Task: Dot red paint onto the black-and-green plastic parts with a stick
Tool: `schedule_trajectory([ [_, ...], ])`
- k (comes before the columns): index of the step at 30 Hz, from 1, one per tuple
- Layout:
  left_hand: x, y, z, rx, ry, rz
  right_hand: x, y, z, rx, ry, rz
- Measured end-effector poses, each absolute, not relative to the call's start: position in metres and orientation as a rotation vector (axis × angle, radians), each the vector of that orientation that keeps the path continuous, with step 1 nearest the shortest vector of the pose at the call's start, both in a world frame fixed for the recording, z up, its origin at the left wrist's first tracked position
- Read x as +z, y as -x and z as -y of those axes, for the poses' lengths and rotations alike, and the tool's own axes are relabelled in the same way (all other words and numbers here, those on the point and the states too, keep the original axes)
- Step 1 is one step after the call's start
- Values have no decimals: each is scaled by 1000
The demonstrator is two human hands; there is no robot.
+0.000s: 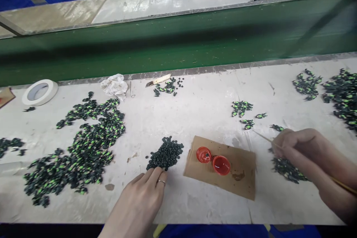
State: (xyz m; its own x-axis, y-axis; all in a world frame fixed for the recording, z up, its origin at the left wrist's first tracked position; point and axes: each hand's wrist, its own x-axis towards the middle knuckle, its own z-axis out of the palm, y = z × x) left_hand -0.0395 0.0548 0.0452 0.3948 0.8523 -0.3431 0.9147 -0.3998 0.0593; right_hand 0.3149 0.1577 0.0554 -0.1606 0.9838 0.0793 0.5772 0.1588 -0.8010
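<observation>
My left hand reaches from the front edge to a pile of small dark discs. Its fingers are bent and close together, with the tips at the pile's near side; what they pinch is hidden. In my right hand is a thin wooden stick, held like a pen and pointing left. Beneath that hand lies a heap of small black-and-green figures. Between my hands, a piece of cardboard bears two red cups, one with a dark bit inside, the other with shiny red liquid.
A large heap of black-and-green pieces spreads at left, and more lie at far right. Tape, crumpled tissue and a craft knife sit along the back. Beyond runs a green belt.
</observation>
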Motion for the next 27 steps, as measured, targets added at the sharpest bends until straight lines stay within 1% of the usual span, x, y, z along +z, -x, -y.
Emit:
schedule_trajectory([
  [3, 53, 30, -61, -542, -2353, -1525, 68, -307, -153, 1019, 1187, 2024],
  [7, 53, 25, -61, -568, -2368, -1531, 75, -290, -150, 956, 1024, 2099],
  [10, 48, 32, -54, -475, -2382, -1558, 61, -275, -146, 913, 1023, 2077],
  [13, 41, 43, -47, -243, -2433, -1534, 40, -266, -138, 904, 1075, 2053],
  [18, 38, 32, -45, 427, -2441, -1389, 22, -258, -131, 897, 1019, 2105],
  [22, 32, 1, -44, 598, -2294, -1421, 25, -252, -134, 847, 983, 2166],
  [27, 18, -27, -39, 767, -2236, -1391, 25, -253, -133, 878, 998, 2163],
])
